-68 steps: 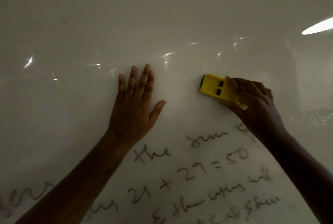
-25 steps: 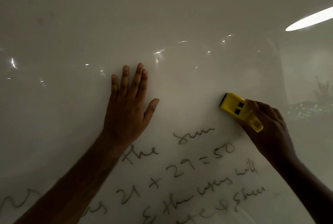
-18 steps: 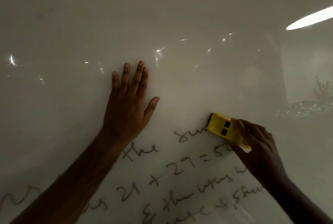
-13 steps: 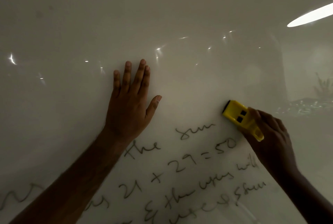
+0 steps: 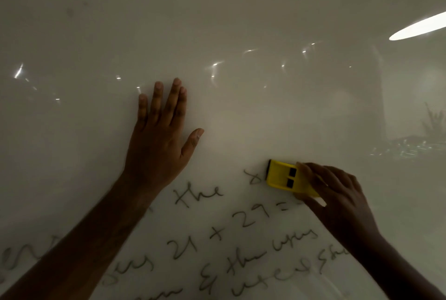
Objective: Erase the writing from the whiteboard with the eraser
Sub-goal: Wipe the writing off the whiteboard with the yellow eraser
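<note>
A blocky yellow plastic eraser is gripped by the right hand against the glossy whiteboard, over handwritten writing; the left hand is pressed flat, fingers straight.

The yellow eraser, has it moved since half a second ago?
Yes. The yellow eraser, gripped by the right hand, slid left and slightly down, and now covers most of the word "sun", which showed whole before.

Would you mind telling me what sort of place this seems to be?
Probably an office or classroom: a glossy whiteboard carrying handwritten sums, a yellow eraser, and a ceiling strip light reflected in it.
</note>
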Tool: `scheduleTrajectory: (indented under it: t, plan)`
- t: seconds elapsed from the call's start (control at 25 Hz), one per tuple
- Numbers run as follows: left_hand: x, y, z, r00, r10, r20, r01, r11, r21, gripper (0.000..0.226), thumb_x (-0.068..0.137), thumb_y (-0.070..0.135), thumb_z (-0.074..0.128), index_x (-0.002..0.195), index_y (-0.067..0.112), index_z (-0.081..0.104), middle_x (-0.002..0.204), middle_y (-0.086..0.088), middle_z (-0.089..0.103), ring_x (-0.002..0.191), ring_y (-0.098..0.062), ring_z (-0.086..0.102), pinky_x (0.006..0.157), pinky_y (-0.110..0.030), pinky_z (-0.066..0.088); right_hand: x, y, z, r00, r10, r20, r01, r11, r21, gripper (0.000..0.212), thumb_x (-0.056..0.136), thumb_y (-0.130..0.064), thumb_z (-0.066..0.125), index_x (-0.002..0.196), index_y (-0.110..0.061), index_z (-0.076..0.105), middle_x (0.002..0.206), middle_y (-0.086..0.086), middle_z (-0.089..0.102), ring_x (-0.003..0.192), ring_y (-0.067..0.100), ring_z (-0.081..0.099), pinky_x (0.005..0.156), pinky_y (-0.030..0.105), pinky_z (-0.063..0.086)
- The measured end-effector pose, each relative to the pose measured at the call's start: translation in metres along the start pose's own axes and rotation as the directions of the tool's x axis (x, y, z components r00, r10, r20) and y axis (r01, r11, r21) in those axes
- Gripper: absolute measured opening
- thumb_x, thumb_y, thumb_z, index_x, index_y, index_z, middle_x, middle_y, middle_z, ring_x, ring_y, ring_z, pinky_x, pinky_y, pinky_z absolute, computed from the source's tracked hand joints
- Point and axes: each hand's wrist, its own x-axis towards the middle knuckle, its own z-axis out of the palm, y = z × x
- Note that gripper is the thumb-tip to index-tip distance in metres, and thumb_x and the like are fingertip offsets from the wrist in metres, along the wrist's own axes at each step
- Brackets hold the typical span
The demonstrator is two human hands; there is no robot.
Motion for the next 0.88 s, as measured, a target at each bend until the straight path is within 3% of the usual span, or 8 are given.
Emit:
scheduleTrajectory:
  t: [0.24, 0.36, 0.52, 0.72, 0.88]
  plan:
    - [-0.009, -0.012, -0.003, 1.000, -0.011, 0.005, 0.011, 1.000, 0.009, 0.081, 0.112, 0.057, 0.029, 0.172, 0.003, 0.015, 0.181, -0.015, 0.010, 0.167, -0.040, 0.008, 0.136, -0.057, 0.003, 0.061, -0.035, -0.006, 0.999, -0.018, -0.045, 0.019, 1.000, 0.016, 0.063, 0.098, -0.047, 0.057, 0.155, -0.023, 0.047, 0.147, -0.002, 0.056, 0.125, 0.028, 0.053, 0.098, 0.043, 0.042]
    - [-0.011, -0.014, -0.003, 1.000, -0.014, -0.003, 0.014, 1.000, 0.000, 0.081, 0.112, 0.057, 0.029, 0.172, 0.002, 0.016, 0.181, -0.016, 0.010, 0.167, -0.039, 0.009, 0.136, -0.057, 0.005, 0.053, -0.062, 0.000, 0.989, -0.138, -0.050, 0.140, 0.989, 0.036, 0.061, 0.098, -0.044, 0.061, 0.153, -0.021, 0.050, 0.146, -0.002, 0.057, 0.126, 0.026, 0.055, 0.099, 0.046, 0.045]
    - [-0.023, -0.038, -0.007, 0.997, -0.073, -0.006, 0.073, 0.997, -0.004, 0.084, 0.112, 0.058, 0.026, 0.172, 0.001, 0.012, 0.181, -0.018, 0.007, 0.167, -0.040, 0.008, 0.136, -0.056, 0.004, 0.014, -0.045, 0.002, 0.959, -0.282, 0.021, 0.282, 0.959, 0.025, 0.064, 0.098, -0.039, 0.064, 0.157, -0.022, 0.044, 0.150, -0.002, 0.054, 0.128, 0.025, 0.057, 0.101, 0.045, 0.044]
    - [-0.031, -0.051, -0.011, 0.997, -0.076, 0.011, 0.076, 0.997, 0.018, 0.085, 0.111, 0.058, 0.026, 0.171, 0.001, 0.012, 0.181, -0.019, 0.007, 0.167, -0.042, 0.009, 0.135, -0.060, 0.008, 0.047, -0.024, -0.007, 0.987, -0.156, -0.048, 0.156, 0.988, 0.000, 0.063, 0.098, -0.046, 0.056, 0.155, -0.024, 0.044, 0.144, 0.000, 0.058, 0.124, 0.029, 0.057, 0.097, 0.045, 0.043]
    - [-0.031, -0.047, -0.011, 0.995, -0.099, 0.018, 0.099, 0.995, 0.012, 0.086, 0.111, 0.060, 0.026, 0.171, 0.000, 0.011, 0.181, -0.018, 0.005, 0.167, -0.042, 0.007, 0.135, -0.060, 0.009, 0.085, -0.068, -0.001, 0.985, -0.148, -0.086, 0.153, 0.987, 0.045, 0.063, 0.097, -0.047, 0.059, 0.154, -0.025, 0.047, 0.146, -0.005, 0.056, 0.125, 0.026, 0.056, 0.098, 0.048, 0.045]
